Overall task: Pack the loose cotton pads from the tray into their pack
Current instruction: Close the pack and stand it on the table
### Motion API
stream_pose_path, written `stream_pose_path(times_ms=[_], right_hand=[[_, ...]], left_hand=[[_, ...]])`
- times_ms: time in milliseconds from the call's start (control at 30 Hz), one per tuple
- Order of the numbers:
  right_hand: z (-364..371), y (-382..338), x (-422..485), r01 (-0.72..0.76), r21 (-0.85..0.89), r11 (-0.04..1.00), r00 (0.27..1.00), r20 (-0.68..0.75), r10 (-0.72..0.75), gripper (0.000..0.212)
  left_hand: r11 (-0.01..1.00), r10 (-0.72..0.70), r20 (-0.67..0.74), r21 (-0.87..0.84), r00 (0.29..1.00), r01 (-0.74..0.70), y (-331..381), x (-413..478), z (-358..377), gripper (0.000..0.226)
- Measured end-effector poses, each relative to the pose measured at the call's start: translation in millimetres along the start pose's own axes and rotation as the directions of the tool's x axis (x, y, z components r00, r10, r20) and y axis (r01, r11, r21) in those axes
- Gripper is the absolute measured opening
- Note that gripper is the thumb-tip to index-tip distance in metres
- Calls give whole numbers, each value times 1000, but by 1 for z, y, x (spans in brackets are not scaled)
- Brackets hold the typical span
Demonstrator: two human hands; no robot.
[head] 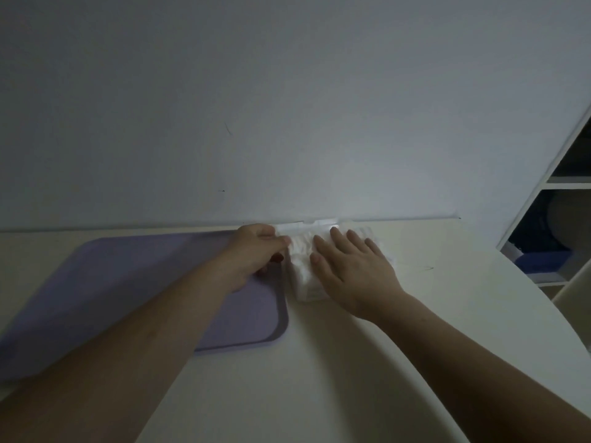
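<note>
A white pack of cotton pads (302, 276) lies on the table against the wall, just right of the purple tray (134, 282). Its clear top strip (307, 226) runs along the wall edge. My left hand (256, 251) pinches the pack's upper left corner at that strip. My right hand (351, 270) lies flat on top of the pack with straight, spread fingers and hides most of its right side. No loose pads show on the visible tray surface; my left forearm crosses over it.
The cream table (351, 378) meets a plain white wall (287, 123) at the back. A white shelf unit (550, 219) with dark and blue items stands at the right, past the table's curved right edge.
</note>
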State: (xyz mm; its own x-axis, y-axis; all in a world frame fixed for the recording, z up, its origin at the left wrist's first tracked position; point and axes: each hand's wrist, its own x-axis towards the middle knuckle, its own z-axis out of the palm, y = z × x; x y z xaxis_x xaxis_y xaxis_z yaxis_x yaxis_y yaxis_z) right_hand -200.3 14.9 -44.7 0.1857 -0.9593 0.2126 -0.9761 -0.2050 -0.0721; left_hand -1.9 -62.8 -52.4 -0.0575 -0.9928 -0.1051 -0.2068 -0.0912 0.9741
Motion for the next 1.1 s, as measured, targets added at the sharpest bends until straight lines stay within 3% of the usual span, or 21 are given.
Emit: stream_pose_path(times_ms=[167,367,467,533,600,700,767,867,933,1033,1100], right_hand=[[-2,1,-10,-1,23,1000,1000,-1,1,57],[-4,11,-26,34,126,991,999,-30,-30,57],[-5,20,-30,-106,258,960,958,-233,168,56],[-4,25,-30,-275,414,868,912,-174,372,61],[-2,27,-29,-360,611,705,879,-33,477,64],[2,26,-27,-314,860,403,823,35,567,50],[5,24,-24,-251,936,247,794,53,606,39],[6,22,-20,-202,976,87,786,108,609,52],[3,20,-20,-214,976,40,787,149,598,40],[6,19,-22,-221,966,130,807,107,581,38],[11,18,-25,-205,963,175,812,68,580,39]], left_hand=[[997,-12,76,-74,997,18,3,-4,5,8],[993,-6,124,-116,992,20,2,-17,8,4],[992,19,114,-124,993,-5,2,-20,4,23],[993,40,102,-110,994,-29,4,-25,4,29],[994,81,64,-79,995,-76,5,-30,6,29],[984,157,-5,-84,988,-157,3,-35,11,31],[975,208,-68,-58,976,-212,1,-36,11,35],[976,215,-93,-1,972,-216,3,-44,5,37],[984,175,-71,-9,982,-176,5,-51,2,38],[988,146,-60,-50,987,-149,4,-57,-1,26],[984,181,-39,12,983,-180,2,-61,0,23]])
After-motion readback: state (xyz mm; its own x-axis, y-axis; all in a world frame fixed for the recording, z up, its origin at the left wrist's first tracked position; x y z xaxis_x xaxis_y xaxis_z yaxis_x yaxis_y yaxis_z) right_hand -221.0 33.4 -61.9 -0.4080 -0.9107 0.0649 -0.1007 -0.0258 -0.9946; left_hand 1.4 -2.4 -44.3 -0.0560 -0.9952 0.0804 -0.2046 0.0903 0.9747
